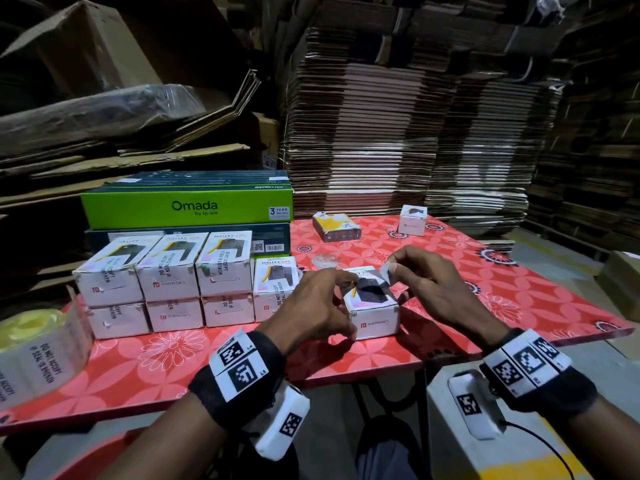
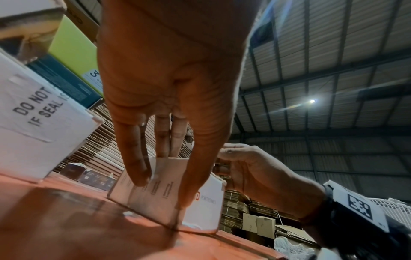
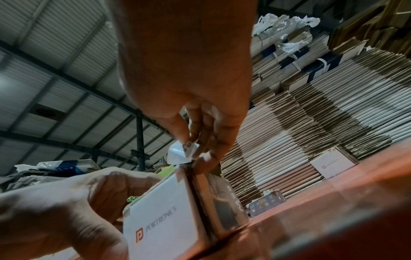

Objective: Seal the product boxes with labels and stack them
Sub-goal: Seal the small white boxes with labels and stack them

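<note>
A white Portronics product box [image 1: 374, 315] stands on the red floral table [image 1: 519, 292] in front of me. My left hand [image 1: 341, 304] grips its left side, thumb on the near face and fingers over the top [image 2: 163, 188]. My right hand [image 1: 389, 268] pinches a small white seal label [image 1: 383, 274] just above the box's top right edge. The right wrist view shows the label [image 3: 180, 154] hanging from the fingertips [image 3: 189, 140] over the box [image 3: 162, 225]. Sealed boxes [image 1: 166, 285] sit stacked two high to the left.
A roll of seal labels [image 1: 38, 348] lies at the table's left front. Green Omada cartons [image 1: 187, 206] stand behind the stack. Two loose small boxes [image 1: 336, 226] [image 1: 412, 220] sit at the far side. Flattened cardboard [image 1: 415, 116] is piled high behind the table.
</note>
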